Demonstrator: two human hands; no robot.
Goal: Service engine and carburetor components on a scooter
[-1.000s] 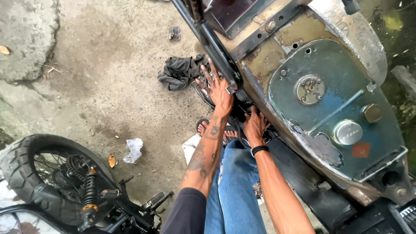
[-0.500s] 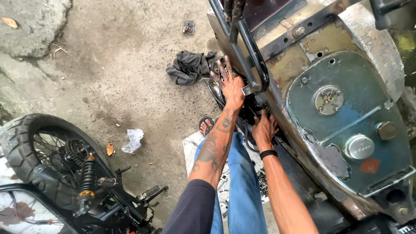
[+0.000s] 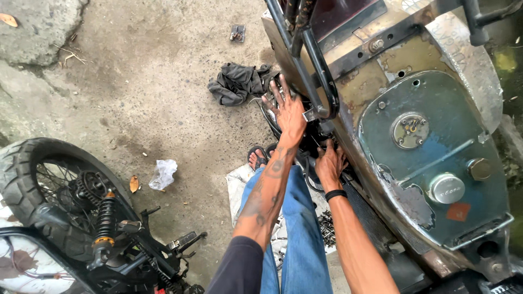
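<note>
A stripped motorcycle with a worn blue-green fuel tank (image 3: pixel 430 163) and black frame tubes (image 3: pixel 310 71) fills the right side. My left hand (image 3: pixel 286 111) lies flat with fingers spread against the machine's side, just below a frame tube. My right hand (image 3: pixel 328 163) reaches lower into the dark engine area under the tank; its fingertips are hidden among the parts, so I cannot tell what they grip. My blue-jeaned leg (image 3: pixel 294 239) and a sandalled foot (image 3: pixel 257 158) are below the hands.
A dark rag (image 3: pixel 237 81) lies on the concrete near my left hand. A second motorcycle's rear wheel (image 3: pixel 54 185) with a shock absorber (image 3: pixel 103 220) sits bottom left. A crumpled white plastic scrap (image 3: pixel 162 173), a small bit holder (image 3: pixel 237 32), and loose screws (image 3: pixel 327 226) lie around.
The view has shifted so the motorcycle sits further right. My left hand has stayed spread on the machine's side while my right hand moved lower, deeper under the tank.
</note>
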